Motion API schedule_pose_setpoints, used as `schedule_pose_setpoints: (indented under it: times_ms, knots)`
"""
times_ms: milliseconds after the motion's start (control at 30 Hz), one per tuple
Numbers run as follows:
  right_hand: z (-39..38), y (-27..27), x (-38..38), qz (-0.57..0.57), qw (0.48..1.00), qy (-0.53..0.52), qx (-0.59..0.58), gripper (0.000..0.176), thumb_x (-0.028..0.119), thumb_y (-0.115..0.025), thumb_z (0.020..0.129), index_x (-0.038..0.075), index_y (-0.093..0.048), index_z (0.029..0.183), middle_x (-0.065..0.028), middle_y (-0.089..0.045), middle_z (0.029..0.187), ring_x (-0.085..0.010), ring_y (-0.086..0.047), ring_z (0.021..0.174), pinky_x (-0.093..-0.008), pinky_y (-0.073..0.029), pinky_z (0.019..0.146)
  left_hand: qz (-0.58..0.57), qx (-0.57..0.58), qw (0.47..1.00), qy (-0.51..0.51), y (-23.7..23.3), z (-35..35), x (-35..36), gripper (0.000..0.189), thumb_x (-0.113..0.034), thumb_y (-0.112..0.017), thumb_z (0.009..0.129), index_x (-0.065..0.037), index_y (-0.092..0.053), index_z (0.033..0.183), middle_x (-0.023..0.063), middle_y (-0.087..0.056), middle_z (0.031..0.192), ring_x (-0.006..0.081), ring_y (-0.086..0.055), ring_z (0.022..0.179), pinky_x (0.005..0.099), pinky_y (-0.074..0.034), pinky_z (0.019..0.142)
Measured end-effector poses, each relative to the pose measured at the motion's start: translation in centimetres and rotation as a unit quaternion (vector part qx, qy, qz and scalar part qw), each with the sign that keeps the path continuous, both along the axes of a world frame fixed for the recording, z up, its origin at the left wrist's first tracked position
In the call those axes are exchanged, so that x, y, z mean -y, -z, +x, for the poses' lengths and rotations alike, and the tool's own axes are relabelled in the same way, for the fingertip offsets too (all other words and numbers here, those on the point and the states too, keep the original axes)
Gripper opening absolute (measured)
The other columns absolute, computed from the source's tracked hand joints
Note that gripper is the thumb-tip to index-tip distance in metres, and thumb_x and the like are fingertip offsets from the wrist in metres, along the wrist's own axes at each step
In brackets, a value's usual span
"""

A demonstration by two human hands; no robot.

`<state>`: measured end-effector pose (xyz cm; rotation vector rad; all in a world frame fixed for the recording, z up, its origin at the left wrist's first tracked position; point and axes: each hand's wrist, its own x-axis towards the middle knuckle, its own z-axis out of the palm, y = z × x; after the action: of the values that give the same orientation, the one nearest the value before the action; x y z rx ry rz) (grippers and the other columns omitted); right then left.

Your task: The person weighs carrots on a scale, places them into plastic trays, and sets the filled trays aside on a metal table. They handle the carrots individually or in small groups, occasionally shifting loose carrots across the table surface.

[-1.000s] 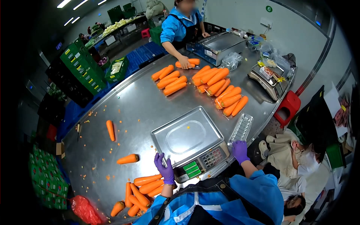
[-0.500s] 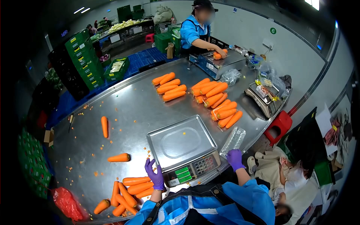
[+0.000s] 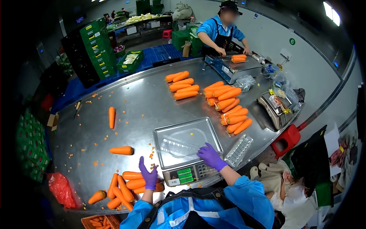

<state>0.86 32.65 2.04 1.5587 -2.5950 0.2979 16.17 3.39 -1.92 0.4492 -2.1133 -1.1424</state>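
Observation:
Over the pan of the near weighing scale (image 3: 158,162), a clear plastic tray (image 3: 176,149) shows, its right end at the purple-gloved fingers of my right hand (image 3: 212,157). Those fingers appear closed on that end, though the grip is partly hidden. My left hand (image 3: 149,177), also gloved in purple, is open with its fingers apart. It hovers at the near carrot pile (image 3: 124,189), just left of the scale, and covers part of some carrots. More clear plastic trays (image 3: 239,150) lie right of the scale.
Single carrots lie at left (image 3: 111,117) and nearer (image 3: 121,150). Carrot groups (image 3: 182,86) and wrapped packs (image 3: 225,95) sit farther off. Across the table, a co-worker (image 3: 221,34) stands at another scale (image 3: 228,70). A third scale (image 3: 272,110) is at right, a red bag (image 3: 63,191) at left.
My right hand has moved left from the trays to the scale, and a clear tray now shows over the pan. My left hand has shifted toward the carrots. The co-worker's hand has left the carrots on the far scale.

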Motion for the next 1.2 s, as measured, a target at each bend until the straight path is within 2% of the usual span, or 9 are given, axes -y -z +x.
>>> schedule_pose_setpoints:
  times_ms: [133, 200, 267, 367, 533, 700, 933, 1033, 1200]
  knots:
    - [0.2, 0.5, -1.7, -0.100, 0.993, 0.058, 0.009, 0.042, 0.002, -0.059, 0.064, 0.012, -0.059, 0.105, -0.0038, -0.059, 0.103, -0.0228, -0.052, 0.105, -0.0471, -0.027, 0.103, -0.114, 0.091, 0.965, -0.220, 3.1, 5.9, 10.0, 0.076, -0.011, -0.065, 0.068, 0.002, -0.029, 0.134, 0.0208, -0.032, 0.138, 0.0344, -0.030, 0.128, 0.0389, -0.022, 0.107]
    - [0.7, 0.1, -2.7, -0.156, 0.976, 0.150, -0.005, 0.038, 0.003, -0.058, 0.067, 0.011, -0.060, 0.104, -0.0053, -0.059, 0.101, -0.0234, -0.052, 0.103, -0.0463, -0.029, 0.101, -0.161, 0.287, 0.885, -0.328, 2.6, 8.7, 12.8, 0.071, -0.023, -0.064, 0.072, -0.001, -0.034, 0.133, 0.0216, -0.030, 0.139, 0.0384, -0.031, 0.126, 0.0416, -0.024, 0.105]
    - [1.3, -0.6, -3.3, -0.172, 0.970, 0.170, -0.003, 0.035, 0.003, -0.058, 0.070, 0.011, -0.060, 0.104, -0.0069, -0.059, 0.099, -0.0239, -0.053, 0.101, -0.0454, -0.031, 0.099, -0.169, 0.500, 0.791, -0.308, 4.2, 10.2, 14.9, 0.067, -0.033, -0.062, 0.074, -0.005, -0.039, 0.130, 0.0208, -0.032, 0.137, 0.0359, -0.034, 0.125, 0.0455, -0.027, 0.103]
    - [1.8, -0.5, -3.2, -0.210, 0.957, 0.199, 0.010, 0.032, 0.003, -0.057, 0.071, 0.010, -0.061, 0.102, -0.0077, -0.060, 0.097, -0.0242, -0.054, 0.097, -0.0454, -0.033, 0.096, -0.188, 0.570, 0.763, -0.242, 4.6, 10.3, 14.9, 0.061, -0.040, -0.060, 0.074, -0.008, -0.044, 0.124, 0.0192, -0.035, 0.135, 0.0319, -0.036, 0.124, 0.0486, -0.029, 0.100]
    - [2.2, 0.3, -3.3, -0.277, 0.933, 0.229, 0.017, 0.025, 0.005, -0.056, 0.074, 0.010, -0.062, 0.098, -0.0067, -0.061, 0.092, -0.0254, -0.055, 0.090, -0.0414, -0.038, 0.090, -0.201, 0.536, 0.782, -0.245, 5.7, 10.6, 15.4, 0.058, -0.040, -0.061, 0.074, -0.010, -0.046, 0.121, 0.0163, -0.040, 0.131, 0.0307, -0.038, 0.121, 0.0512, -0.031, 0.097]
    - [2.2, -0.4, -4.4, -0.306, 0.917, 0.252, 0.041, 0.019, 0.004, -0.056, 0.074, 0.009, -0.063, 0.091, -0.0089, -0.061, 0.083, -0.0283, -0.056, 0.080, -0.0407, -0.042, 0.081, -0.123, 0.549, 0.783, -0.266, 1.6, 11.2, 15.8, 0.059, -0.042, -0.062, 0.072, -0.010, -0.047, 0.120, 0.0160, -0.045, 0.125, 0.0305, -0.044, 0.115, 0.0517, -0.037, 0.091]
    - [1.9, 0.2, -5.3, -0.329, 0.898, 0.289, -0.023, 0.019, 0.002, -0.057, 0.074, 0.009, -0.065, 0.089, -0.0091, -0.061, 0.079, -0.0279, -0.056, 0.077, -0.0400, -0.042, 0.080, -0.070, 0.497, 0.817, -0.283, 1.3, 13.3, 15.9, 0.068, -0.045, -0.070, 0.064, -0.004, -0.054, 0.115, 0.0239, -0.055, 0.106, 0.0377, -0.057, 0.094, 0.0429, -0.046, 0.082]
    - [2.1, -0.2, -4.9, -0.344, 0.893, 0.287, -0.030, 0.018, 0.002, -0.057, 0.074, 0.009, -0.065, 0.089, -0.0085, -0.061, 0.079, -0.0275, -0.057, 0.077, -0.0396, -0.042, 0.079, -0.095, 0.570, 0.763, -0.288, 1.6, 13.7, 13.8, 0.071, -0.049, -0.067, 0.064, -0.006, -0.052, 0.119, 0.0296, -0.033, 0.132, 0.0403, -0.037, 0.121, 0.0435, -0.035, 0.098]
    - [2.0, -0.7, -3.5, -0.348, 0.898, 0.268, 0.023, 0.019, 0.000, -0.058, 0.073, 0.009, -0.066, 0.087, -0.0087, -0.061, 0.077, -0.0282, -0.056, 0.074, -0.0388, -0.042, 0.074, -0.086, 0.570, 0.769, -0.277, 2.9, 13.1, 14.3, 0.068, -0.052, -0.063, 0.065, -0.005, -0.057, 0.114, 0.0329, -0.028, 0.134, 0.0436, -0.030, 0.124, 0.0416, -0.029, 0.103]
